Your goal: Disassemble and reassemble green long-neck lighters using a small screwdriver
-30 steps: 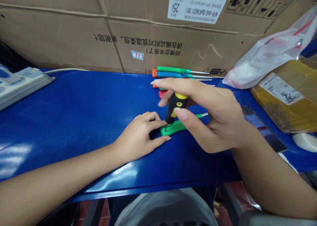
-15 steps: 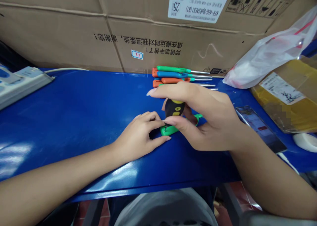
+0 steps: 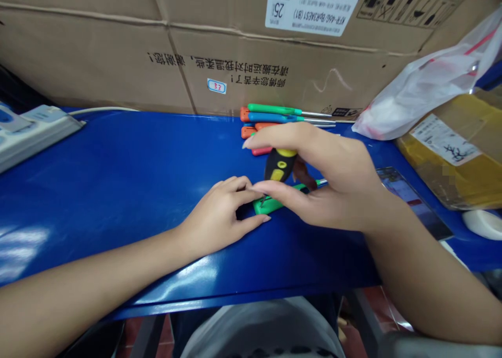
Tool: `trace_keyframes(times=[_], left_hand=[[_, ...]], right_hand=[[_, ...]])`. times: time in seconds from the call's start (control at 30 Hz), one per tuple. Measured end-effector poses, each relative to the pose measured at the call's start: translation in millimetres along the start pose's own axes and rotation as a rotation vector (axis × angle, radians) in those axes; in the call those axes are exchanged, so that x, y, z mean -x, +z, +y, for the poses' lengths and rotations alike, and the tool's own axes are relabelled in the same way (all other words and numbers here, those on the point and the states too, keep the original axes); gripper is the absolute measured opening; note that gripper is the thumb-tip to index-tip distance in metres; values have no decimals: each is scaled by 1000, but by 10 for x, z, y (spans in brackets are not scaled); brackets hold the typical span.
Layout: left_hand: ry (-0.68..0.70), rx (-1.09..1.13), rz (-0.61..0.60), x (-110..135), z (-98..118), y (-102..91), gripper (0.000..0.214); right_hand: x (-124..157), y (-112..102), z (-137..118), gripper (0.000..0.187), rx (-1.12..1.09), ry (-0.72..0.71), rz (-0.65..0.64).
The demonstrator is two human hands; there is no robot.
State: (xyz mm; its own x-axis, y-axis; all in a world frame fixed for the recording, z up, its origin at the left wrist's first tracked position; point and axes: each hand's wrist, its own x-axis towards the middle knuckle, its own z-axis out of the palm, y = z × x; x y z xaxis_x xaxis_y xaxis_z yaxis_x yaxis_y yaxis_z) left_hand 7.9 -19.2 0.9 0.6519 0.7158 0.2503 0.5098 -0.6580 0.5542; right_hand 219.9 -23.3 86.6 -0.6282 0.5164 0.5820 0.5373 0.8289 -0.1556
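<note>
My right hand grips a short black and yellow screwdriver, thumb on the near side and forefinger over the top. It leans, its thin tip down at the near-left end of a green-handled tool; whether the tip sits in a hole I cannot tell. That tool lies flat on the blue table, a bit of metal rod showing past my right fingers. My left hand rests on the table, with forefinger and thumb closed about the green handle's left end.
Several similar tools with green, blue, orange and red handles lie against a large cardboard box at the back. To the right are a phone, a plastic bag, a taped parcel and a white roll. A power strip stands left.
My right hand has shifted slightly up and the screwdriver handle leans more to the right, exposing its tip over the green handle. My left hand stays in place.
</note>
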Motion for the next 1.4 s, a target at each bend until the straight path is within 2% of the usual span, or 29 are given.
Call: trace_keyframes(times=[0.07, 0.13, 0.27, 0.33, 0.43, 0.57, 0.63, 0.77, 0.93, 1.0, 1.13, 1.2, 1.33, 1.4], left_hand=[[-10, -3, -5, -1, 2, -2, 29], [-2, 8, 3, -2, 2, -3, 30], [9, 26, 8, -3, -4, 11, 33], [12, 16, 8, -2, -8, 19, 32], [15, -1, 10, -1, -8, 19, 28], [20, 4, 27, -1, 1, 0, 29], [24, 12, 20, -2, 3, -5, 30], [26, 14, 17, 0, -3, 4, 30], [12, 18, 41, 5, -4, 11, 22], [6, 20, 36, 4, 2, 6, 21], [22, 9, 15, 1, 8, -5, 26], [20, 9, 15, 0, 11, -7, 25], [-15, 39, 21, -2, 18, -5, 22], [-12, 35, 27, -1, 16, -2, 22]], right_hand=[[6, 21, -6, 32, 105, 29, 62], [7, 12, -15, 29, 117, 35, 87], [-12, -51, -19, 38, -82, 0, -24], [-19, -53, -11, 39, -108, -2, -53], [-14, -8, 4, 29, -16, -6, 13], [0, 13, 8, 27, 71, 16, 82], [2, -14, 6, 28, -24, 12, 25], [19, -30, 24, 41, -214, 22, -90], [52, 57, 63, 33, 15, -25, 82], [44, 50, 53, 35, 40, -37, 65], [9, -5, 4, 49, -170, -47, -65], [0, 5, -7, 49, -211, -51, -40], [3, 59, 7, 37, -21, -83, 95], [7, 47, 14, 35, 30, -66, 81]])
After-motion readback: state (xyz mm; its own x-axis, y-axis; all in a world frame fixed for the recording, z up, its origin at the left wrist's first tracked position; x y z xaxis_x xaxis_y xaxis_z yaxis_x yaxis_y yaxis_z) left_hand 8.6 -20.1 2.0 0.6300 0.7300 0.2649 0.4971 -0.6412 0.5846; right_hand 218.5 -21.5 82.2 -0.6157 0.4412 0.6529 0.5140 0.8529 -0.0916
